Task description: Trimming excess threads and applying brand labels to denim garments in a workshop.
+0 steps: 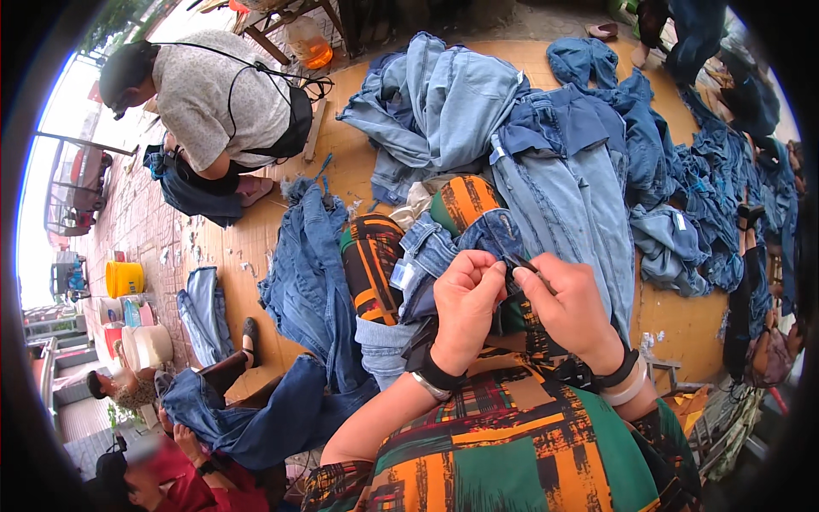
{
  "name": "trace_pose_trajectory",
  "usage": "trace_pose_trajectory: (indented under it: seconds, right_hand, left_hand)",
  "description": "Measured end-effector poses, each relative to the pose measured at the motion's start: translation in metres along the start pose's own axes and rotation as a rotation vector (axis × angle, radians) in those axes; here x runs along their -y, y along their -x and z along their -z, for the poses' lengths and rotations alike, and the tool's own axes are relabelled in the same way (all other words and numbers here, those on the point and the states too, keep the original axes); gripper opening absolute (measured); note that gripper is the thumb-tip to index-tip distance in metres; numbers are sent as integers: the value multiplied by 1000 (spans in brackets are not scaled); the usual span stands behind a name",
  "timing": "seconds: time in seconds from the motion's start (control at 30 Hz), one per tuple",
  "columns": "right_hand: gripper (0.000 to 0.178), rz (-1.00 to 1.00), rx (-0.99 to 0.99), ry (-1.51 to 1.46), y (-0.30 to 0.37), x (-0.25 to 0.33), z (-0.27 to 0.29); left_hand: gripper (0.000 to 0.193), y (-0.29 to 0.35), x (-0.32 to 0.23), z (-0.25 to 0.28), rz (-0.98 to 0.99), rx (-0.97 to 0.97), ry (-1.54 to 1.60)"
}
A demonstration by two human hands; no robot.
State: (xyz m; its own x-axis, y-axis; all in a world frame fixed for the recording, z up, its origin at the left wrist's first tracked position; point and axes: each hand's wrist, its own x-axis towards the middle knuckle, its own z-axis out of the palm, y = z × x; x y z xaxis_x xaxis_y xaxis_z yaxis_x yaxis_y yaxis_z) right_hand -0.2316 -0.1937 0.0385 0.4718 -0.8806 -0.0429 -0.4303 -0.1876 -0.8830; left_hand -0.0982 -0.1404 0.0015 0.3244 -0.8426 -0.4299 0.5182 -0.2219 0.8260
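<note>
A pair of blue jeans point(496, 232) lies bunched across my lap, over orange, black and green patterned cloth. Pinched in the fingers of my left hand point(467, 305) is an edge of this denim. My right hand point(570, 300) closes on a small dark tool point(536, 273) that looks like thread snips; its tip points at the denim between my two thumbs. Fingers and folds hide just where the tip meets the cloth. My hands are close together but apart. A pale label or pocket piece point(406, 275) shows on the jeans left of my left hand.
Light blue jeans point(567, 192) and a heap of denim point(444, 102) lie ahead on brown board point(348, 102). More denim point(311, 256) lies to my left. People sit and bend on both sides, including one in a patterned shirt point(217, 94). A yellow bucket point(124, 279) stands far left.
</note>
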Motion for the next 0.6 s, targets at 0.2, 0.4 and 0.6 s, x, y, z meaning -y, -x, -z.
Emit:
trace_pose_trajectory:
  seconds: [0.2,0.4,0.6]
  right_hand:
    - [20,-27,25,94,3,-1,-6]
    - [19,-7,-33,147,5,-4,-12]
    - [18,16,-81,179,4,-4,-17]
  left_hand:
    - [6,-1,5,1,-24,12,13]
    - [6,-2,6,0,-31,22,-3]
    - [7,-4,8,0,-38,32,-21]
